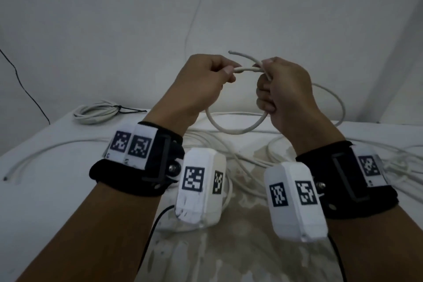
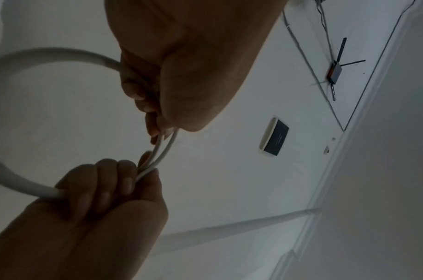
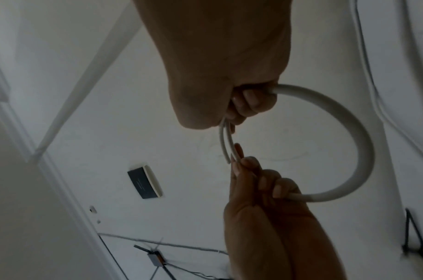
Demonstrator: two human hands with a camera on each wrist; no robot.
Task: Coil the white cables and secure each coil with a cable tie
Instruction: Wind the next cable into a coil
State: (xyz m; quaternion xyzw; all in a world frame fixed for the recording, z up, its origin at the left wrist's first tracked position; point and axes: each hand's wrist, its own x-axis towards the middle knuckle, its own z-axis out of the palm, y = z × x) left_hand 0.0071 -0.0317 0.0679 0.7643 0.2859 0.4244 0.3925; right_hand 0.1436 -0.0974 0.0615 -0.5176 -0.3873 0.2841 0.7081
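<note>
A: What is seen at the far left of the desk [image 1: 45,190]?

B: A finished coil [image 1: 96,111] of white cable is seen lying at the back left corner, bound with a black cable tie [image 1: 128,110]. A loose cable end [image 1: 13,171] is laid along the left part of the desk, apart from that coil.

A: And the left hand [image 1: 201,84]?

B: It is raised above the desk and closed on the white cable [image 1: 238,129]; a stretch of it is pinched between thumb and fingers near the top of a loop. In the left wrist view the fingers [image 2: 138,94] are shown curled round the cable, with two strands running across to the other hand.

A: Where is the loop held?

B: It hangs between the two hands, clear of the desk, with its cut tip [image 1: 231,52] pointing up and to the left above the knuckles.

A: And the right hand [image 1: 283,91]?

B: It is clamped on the same cable, fingers wrapped round the crossing strands. The rest of the cable is trailed off to the right and down onto a tangle of loose cables [image 1: 251,151] spread over the middle and right of the desk.
</note>
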